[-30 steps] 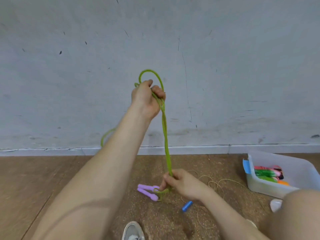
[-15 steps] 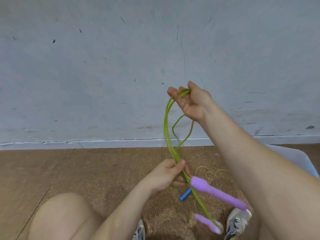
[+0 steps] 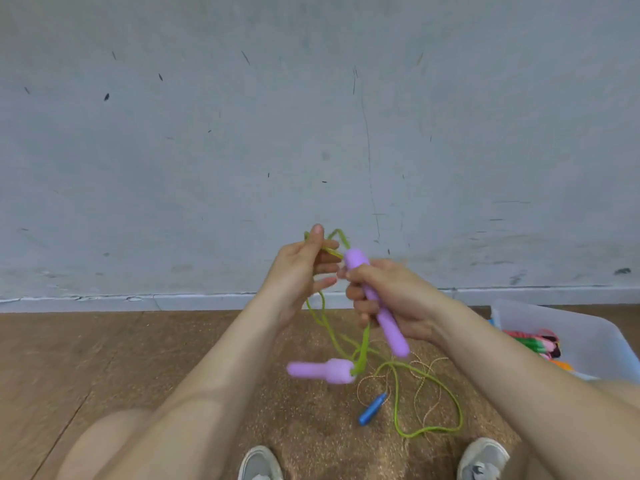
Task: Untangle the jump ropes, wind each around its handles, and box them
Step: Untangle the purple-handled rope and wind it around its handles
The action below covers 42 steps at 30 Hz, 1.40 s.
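One purple handle [image 3: 381, 317] of the green jump rope [image 3: 362, 351] is being gripped in the right hand [image 3: 401, 299], with the fingers curled round its shaft, just right of centre frame. A stretch of the green cord is being pinched between the thumb and fingers of the left hand [image 3: 301, 271], just beside the handle's thick end. The second purple handle [image 3: 322, 371] is dangling below the hands, blurred. The rest of the cord is trailing in loose loops over the floor [image 3: 104, 358] at lower centre-right.

Judged from this, winding of the green rope is only being set up, since no turns are being shown round either handle. A blue handle [image 3: 372, 408] with a thin tan cord [image 3: 427, 375] is lying under and among the green loops; whether the two ropes are knotted together cannot be told. Several bundled ropes [image 3: 533, 342] are being kept in the clear box [image 3: 554, 327] at the right edge, so part of the job is being taken as done. These two ropes are being left to finish and box.

The upper frame is being closed off by the wall [image 3: 207, 150]. Bare floor is being offered at the left, while the box rim is sitting near the right forearm. The lowest green loop is lying close to the right shoe [image 3: 483, 455], where snagging is being risked.
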Tool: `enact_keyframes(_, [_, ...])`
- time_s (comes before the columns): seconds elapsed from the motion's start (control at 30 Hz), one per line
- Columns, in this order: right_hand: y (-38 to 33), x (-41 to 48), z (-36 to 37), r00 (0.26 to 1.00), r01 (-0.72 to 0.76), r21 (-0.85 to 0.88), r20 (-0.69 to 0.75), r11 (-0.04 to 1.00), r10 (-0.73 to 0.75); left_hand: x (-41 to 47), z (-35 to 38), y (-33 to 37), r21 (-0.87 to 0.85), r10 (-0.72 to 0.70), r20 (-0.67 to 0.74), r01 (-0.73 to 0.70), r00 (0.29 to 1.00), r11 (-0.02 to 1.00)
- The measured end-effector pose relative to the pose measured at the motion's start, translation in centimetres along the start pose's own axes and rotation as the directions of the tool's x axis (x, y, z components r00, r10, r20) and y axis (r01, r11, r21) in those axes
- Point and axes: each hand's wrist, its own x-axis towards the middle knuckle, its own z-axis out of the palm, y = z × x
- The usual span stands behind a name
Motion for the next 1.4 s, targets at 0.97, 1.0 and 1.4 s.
enact_keyframes(0.97, [-2.2, 2.9, 0.9, 0.971, -0.194, -0.096, 0.123, 0.976, 0.205, 0.0, -1.9, 0.5, -0.056, -0.012, 0.107, 0.018, 0.994, 0.998])
enact_keyframes(1.0, [-2.1, 2.8, 1.0, 0.973, -0.184, -0.134, 0.114, 0.974, 0.200, -0.1, -2.0, 0.5, -0.046, -0.026, 0.107, 0.031, 0.994, 0.998])
enact_keyframes(1.4, [-1.0, 2.5, 1.2, 0.938, -0.129, -0.160, 0.301, 0.979, 0.173, 0.3, -3.5, 1.0, -0.075, 0.095, -0.187, -0.111, 0.978, 0.991])
